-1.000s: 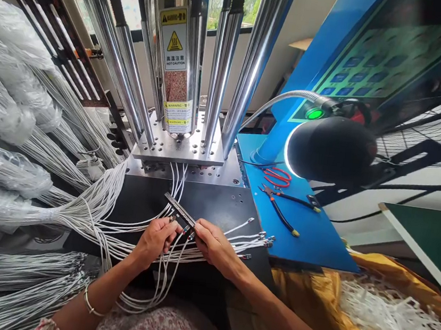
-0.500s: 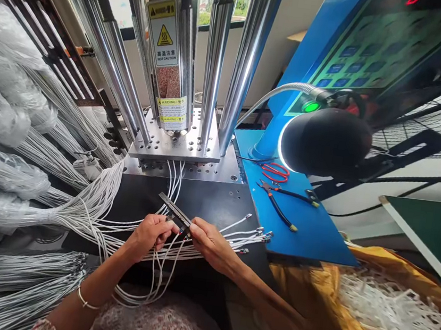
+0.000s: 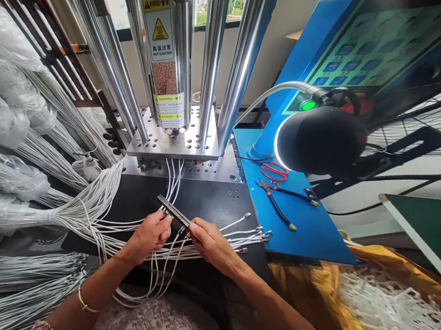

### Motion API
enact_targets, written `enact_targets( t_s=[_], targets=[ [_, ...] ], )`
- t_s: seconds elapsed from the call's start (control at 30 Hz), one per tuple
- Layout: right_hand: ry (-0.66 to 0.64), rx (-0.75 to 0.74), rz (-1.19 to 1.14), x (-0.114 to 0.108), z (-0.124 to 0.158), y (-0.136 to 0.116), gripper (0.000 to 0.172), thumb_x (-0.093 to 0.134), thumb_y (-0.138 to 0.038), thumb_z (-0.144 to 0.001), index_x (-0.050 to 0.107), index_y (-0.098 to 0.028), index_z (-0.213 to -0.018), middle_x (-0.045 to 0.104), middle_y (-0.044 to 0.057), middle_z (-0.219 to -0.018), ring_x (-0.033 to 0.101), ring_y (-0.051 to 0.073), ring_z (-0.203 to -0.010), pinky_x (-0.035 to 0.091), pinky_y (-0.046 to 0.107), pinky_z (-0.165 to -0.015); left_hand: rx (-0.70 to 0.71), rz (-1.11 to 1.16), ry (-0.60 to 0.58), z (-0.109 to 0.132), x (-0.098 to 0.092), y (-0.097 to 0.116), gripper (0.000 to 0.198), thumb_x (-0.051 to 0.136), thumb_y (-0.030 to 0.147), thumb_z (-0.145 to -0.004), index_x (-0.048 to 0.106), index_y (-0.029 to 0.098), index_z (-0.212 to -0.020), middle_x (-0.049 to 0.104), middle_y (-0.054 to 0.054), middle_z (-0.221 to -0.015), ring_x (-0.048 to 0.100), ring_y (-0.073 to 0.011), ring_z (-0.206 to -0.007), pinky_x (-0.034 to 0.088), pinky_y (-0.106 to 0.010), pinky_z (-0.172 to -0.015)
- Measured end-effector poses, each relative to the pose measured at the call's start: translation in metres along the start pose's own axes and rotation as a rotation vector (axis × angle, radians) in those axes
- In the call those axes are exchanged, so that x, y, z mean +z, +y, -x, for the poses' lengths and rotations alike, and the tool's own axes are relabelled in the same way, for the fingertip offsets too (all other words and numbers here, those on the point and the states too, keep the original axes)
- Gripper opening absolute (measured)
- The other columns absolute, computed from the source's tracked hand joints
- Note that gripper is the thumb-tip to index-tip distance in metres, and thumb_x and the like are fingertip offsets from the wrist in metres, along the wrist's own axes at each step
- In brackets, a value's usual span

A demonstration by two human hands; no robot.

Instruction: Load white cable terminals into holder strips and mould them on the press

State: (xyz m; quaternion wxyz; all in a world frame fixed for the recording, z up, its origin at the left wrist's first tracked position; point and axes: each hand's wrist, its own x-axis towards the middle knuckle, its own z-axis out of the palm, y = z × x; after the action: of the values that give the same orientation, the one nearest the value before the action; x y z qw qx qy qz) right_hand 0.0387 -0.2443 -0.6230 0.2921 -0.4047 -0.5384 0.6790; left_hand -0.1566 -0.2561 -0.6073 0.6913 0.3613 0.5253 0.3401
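A narrow dark metal bar (image 3: 174,212), with several white cables plugged along its lower edge, is held at a slant above the black work surface (image 3: 216,199). My right hand (image 3: 211,243) grips its right end between thumb and fingers. Closed in a pinch, my left hand (image 3: 151,236) is at the bar's left half, on the end of a white cable; its fingers hide most of that end. To the right of it a cable end (image 3: 181,231) sits at the bar. Looping cables (image 3: 152,277) hang below my hands. Cables with metal-tipped connectors (image 3: 263,236) lie behind my right hand.
A press with a perforated steel plate (image 3: 175,143) stands ahead, cables running under it. Cutting pliers (image 3: 276,198), red-handled scissors (image 3: 274,170) and a black lamp (image 3: 324,140) are at right. Cable bundles (image 3: 7,160) fill the left. A yellow sack (image 3: 320,300) holds white scraps.
My left hand has moved slightly left along the bar, away from the cable end near its middle. My right hand keeps its grip. The view has shifted a little.
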Motion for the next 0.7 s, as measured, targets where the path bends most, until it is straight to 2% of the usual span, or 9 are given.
enact_targets(
  t_s=[0.17,0.33,0.7],
  targets=[
    [0.048,0.049,-0.054,0.0007,0.0001,0.0002,0.034,0.041,-0.047,-0.092,0.035,-0.022,-0.071,0.028,-0.008,-0.053,0.024,0.008,-0.045,0.020,0.022,-0.042,0.043,0.065,0.113,0.0025,0.0048,-0.0091,0.033,0.064,0.048,-0.082,0.057,0.016,-0.085,0.040,0.008,-0.059,0.021,-0.0019,-0.042,0.014,-0.014,-0.038],
    [0.026,0.012,-0.028,0.0016,0.0009,-0.0002,0.033,0.041,-0.043,-0.092,0.034,-0.021,-0.069,0.030,-0.007,-0.054,0.027,0.009,-0.047,0.021,0.023,-0.045,0.113,0.025,0.182,0.0035,0.0067,-0.0096,0.033,0.067,0.047,-0.078,0.063,0.014,-0.082,0.043,0.006,-0.064,0.028,-0.0024,-0.045,0.021,-0.014,-0.037],
    [0.032,-0.021,0.049,0.0029,-0.0004,0.0033,0.033,0.039,-0.042,-0.094,0.035,-0.021,-0.069,0.033,-0.006,-0.057,0.031,0.010,-0.051,0.026,0.024,-0.048,0.116,-0.006,0.211,0.0044,0.0091,-0.0090,0.032,0.068,0.044,-0.078,0.067,0.012,-0.081,0.048,0.004,-0.062,0.034,-0.0025,-0.044,0.027,-0.014,-0.037]
  ],
)
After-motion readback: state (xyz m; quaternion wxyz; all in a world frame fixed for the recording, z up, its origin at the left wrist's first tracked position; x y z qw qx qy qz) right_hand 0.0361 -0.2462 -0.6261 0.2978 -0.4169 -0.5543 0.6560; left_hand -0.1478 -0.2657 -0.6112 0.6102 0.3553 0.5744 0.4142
